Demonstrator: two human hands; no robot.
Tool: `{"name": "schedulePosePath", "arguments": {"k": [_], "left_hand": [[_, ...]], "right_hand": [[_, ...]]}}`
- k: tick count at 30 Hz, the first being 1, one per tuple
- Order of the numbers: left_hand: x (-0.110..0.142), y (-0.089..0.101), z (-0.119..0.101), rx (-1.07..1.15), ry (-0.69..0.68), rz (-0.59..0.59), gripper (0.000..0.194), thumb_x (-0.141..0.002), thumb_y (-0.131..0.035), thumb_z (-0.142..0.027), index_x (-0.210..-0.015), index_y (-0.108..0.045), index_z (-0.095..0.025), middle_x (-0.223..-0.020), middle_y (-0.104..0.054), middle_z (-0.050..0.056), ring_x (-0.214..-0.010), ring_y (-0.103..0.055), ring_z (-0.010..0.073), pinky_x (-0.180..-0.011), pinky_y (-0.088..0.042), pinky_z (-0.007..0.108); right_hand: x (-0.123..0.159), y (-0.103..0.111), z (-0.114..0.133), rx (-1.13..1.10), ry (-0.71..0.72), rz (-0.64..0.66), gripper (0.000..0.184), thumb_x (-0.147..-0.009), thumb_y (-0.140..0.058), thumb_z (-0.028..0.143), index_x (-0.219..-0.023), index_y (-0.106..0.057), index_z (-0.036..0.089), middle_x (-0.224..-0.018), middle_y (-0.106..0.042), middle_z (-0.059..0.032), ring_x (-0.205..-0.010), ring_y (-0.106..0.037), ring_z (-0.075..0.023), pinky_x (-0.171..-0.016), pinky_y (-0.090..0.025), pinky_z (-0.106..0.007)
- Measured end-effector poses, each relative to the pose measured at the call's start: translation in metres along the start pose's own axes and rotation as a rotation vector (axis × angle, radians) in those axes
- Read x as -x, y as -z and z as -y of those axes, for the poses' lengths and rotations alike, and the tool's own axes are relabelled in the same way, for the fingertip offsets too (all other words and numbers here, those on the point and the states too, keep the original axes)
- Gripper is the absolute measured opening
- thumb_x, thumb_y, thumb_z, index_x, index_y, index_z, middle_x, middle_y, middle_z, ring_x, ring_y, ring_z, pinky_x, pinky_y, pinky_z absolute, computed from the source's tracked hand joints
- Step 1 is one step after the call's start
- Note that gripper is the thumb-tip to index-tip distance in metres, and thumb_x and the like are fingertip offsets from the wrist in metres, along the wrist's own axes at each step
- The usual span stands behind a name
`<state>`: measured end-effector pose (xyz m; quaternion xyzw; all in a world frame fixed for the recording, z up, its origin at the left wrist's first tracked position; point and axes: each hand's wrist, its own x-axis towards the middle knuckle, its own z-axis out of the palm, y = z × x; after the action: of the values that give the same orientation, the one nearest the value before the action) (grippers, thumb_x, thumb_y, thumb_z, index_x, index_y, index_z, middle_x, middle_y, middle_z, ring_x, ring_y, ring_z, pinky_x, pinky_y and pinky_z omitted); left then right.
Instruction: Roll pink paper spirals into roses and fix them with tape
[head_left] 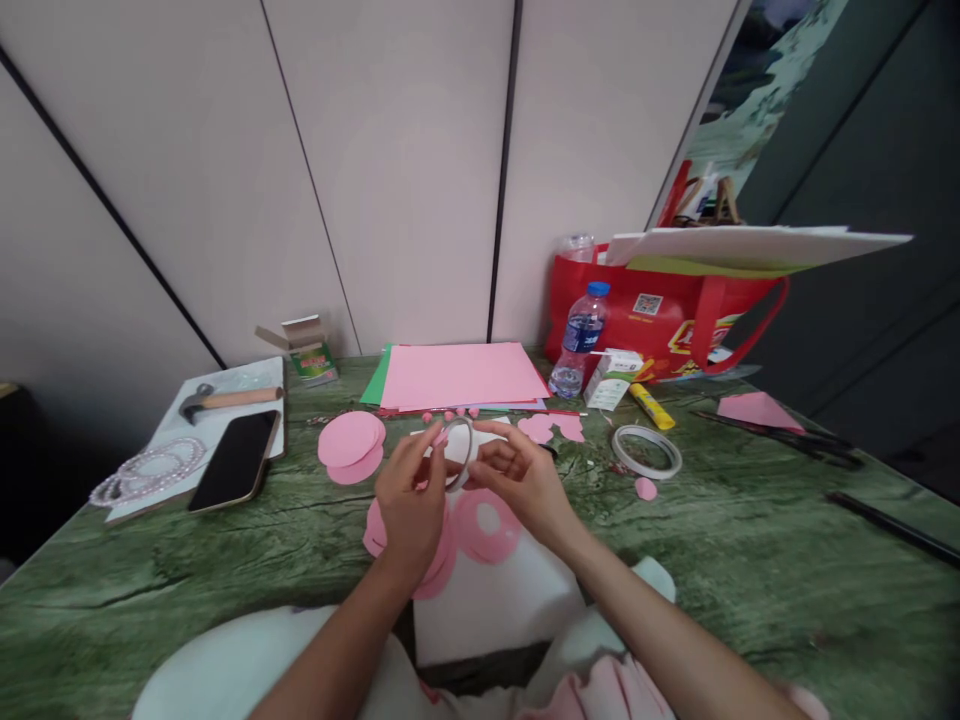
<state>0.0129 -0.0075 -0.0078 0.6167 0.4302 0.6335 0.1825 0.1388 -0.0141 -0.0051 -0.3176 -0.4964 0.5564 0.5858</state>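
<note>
Tape roll (pixel 469 453), a slim pale ring, stands between both hands (pixel 411 500) (pixel 531 484), the right pinching it, the left's grip unclear.

Green wood-look desk (pixel 735 570). From here: pink circles (pixel 350 446) left of the fingers (pixel 510 437), sheet stack (pixel 461 374) beyond them, tape roll (pixel 651 472), glue stick (pixel 652 407) and bottle (pixel 580 340) off right.

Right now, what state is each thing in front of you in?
Held tape roll: on edge, gripped by the right hand
Other tape roll: lying flat
Bottle: standing, capped
Small green box: flaps open
Phone: lying flat, screen dark
Hammer: lying down
Yellow tube: lying down
Carton: straw sticking out
Red bag: standing, stuffed
Pink sheets: stacked flat
</note>
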Motion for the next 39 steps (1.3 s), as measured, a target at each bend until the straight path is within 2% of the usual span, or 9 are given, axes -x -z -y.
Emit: {"name": "schedulePosePath", "arguments": {"k": [6, 10, 13, 16, 18, 21, 28, 35, 39], "left_hand": [[0.001, -0.002, 0.011, 0.013, 0.122, 0.027, 0.023, -0.080, -0.051, -0.027, -0.100, -0.061, -0.022, -0.080, -0.059, 0.001, -0.042, -0.050, 0.0039, -0.035, -0.042, 0.015], [0.002, -0.004, 0.011, -0.006, 0.132, 0.009, 0.024, -0.078, -0.053, -0.029, -0.100, -0.062, -0.023, -0.080, -0.061, 0.002, -0.042, -0.048, 0.0038, -0.033, -0.039, 0.014], [0.001, -0.003, 0.006, 0.034, 0.181, -0.064, 0.026, -0.078, -0.052, -0.031, -0.101, -0.062, -0.023, -0.086, -0.060, 0.003, -0.037, -0.044, 0.0015, -0.029, -0.038, 0.014], [-0.002, -0.003, 0.000, 0.057, 0.277, -0.117, 0.029, -0.076, -0.054, -0.034, -0.101, -0.062, -0.022, -0.084, -0.062, 0.003, -0.036, -0.045, 0.0020, -0.026, -0.036, 0.014], [-0.004, -0.002, -0.003, 0.084, 0.365, -0.154, 0.032, -0.073, -0.056, -0.036, -0.101, -0.062, -0.021, -0.077, -0.062, 0.002, -0.034, -0.044, 0.0025, -0.024, -0.034, 0.013], [-0.008, -0.001, -0.004, 0.152, 0.479, -0.207, 0.037, -0.070, -0.058, -0.036, -0.102, -0.062, -0.020, -0.064, -0.061, -0.001, -0.031, -0.040, 0.0031, -0.023, -0.032, 0.014], [-0.018, 0.004, 0.009, 0.367, 0.676, -0.319, 0.041, -0.061, -0.063, -0.028, -0.100, -0.062, -0.011, -0.065, -0.060, 0.001, -0.033, -0.036, 0.0022, -0.025, -0.030, 0.015], [-0.019, 0.005, 0.011, 0.240, 0.629, -0.350, 0.038, -0.063, -0.061, -0.031, -0.099, -0.063, -0.016, -0.059, -0.056, -0.002, -0.034, -0.037, 0.0033, -0.028, -0.034, 0.016], [-0.018, 0.005, 0.008, 0.108, 0.523, -0.333, 0.038, -0.068, -0.058, -0.035, -0.101, -0.062, -0.019, -0.054, -0.054, -0.003, -0.032, -0.038, 0.0041, -0.027, -0.033, 0.016]], "right_hand": [[0.002, -0.002, -0.008, -0.009, -0.004, 0.036, 0.031, -0.066, -0.065, 0.025, -0.091, -0.047, 0.021, -0.066, -0.057, 0.0046, -0.059, -0.059, -0.0108, -0.059, -0.053, -0.029], [0.005, -0.003, -0.009, 0.293, 0.161, 0.069, 0.021, -0.073, -0.059, 0.025, -0.092, -0.051, 0.021, -0.071, -0.057, 0.0018, -0.062, -0.058, -0.0109, -0.060, -0.052, -0.027], [0.006, 0.001, -0.007, 0.599, 0.374, 0.044, 0.036, -0.076, -0.055, 0.025, -0.111, -0.048, 0.023, -0.074, -0.058, 0.0005, -0.066, -0.057, -0.0106, -0.063, -0.051, -0.025], [0.002, 0.014, -0.004, 0.723, 0.441, -0.057, 0.049, -0.077, -0.052, 0.025, -0.123, -0.036, 0.023, -0.074, -0.058, 0.0012, -0.064, -0.056, -0.0102, -0.063, -0.050, -0.024], [-0.003, 0.029, -0.003, 0.849, 0.390, -0.132, 0.039, -0.077, -0.050, 0.021, -0.115, -0.043, 0.020, -0.077, -0.058, -0.0006, -0.066, -0.056, -0.0112, -0.063, -0.049, -0.025], [-0.009, 0.054, -0.001, 1.163, 0.186, -0.081, 0.019, -0.074, -0.048, 0.013, -0.090, -0.058, 0.017, -0.082, -0.060, -0.0049, -0.075, -0.056, -0.0152, -0.069, -0.045, -0.028], [-0.008, 0.073, 0.000, 1.602, -0.285, 0.199, 0.034, -0.068, -0.053, 0.010, -0.101, -0.059, 0.020, -0.095, -0.059, -0.0082, -0.089, -0.053, -0.0194, -0.077, -0.036, -0.028], [-0.012, 0.074, -0.007, 1.731, -0.342, 0.208, 0.039, -0.069, -0.050, 0.008, -0.107, -0.054, 0.016, -0.100, -0.055, -0.0130, -0.093, -0.051, -0.0229, -0.076, -0.036, -0.029], [-0.015, 0.077, -0.007, 1.689, -0.340, 0.048, 0.048, -0.070, -0.041, 0.001, -0.115, -0.048, 0.016, -0.098, -0.055, -0.0136, -0.084, -0.055, -0.0211, -0.072, -0.038, -0.030]]}}
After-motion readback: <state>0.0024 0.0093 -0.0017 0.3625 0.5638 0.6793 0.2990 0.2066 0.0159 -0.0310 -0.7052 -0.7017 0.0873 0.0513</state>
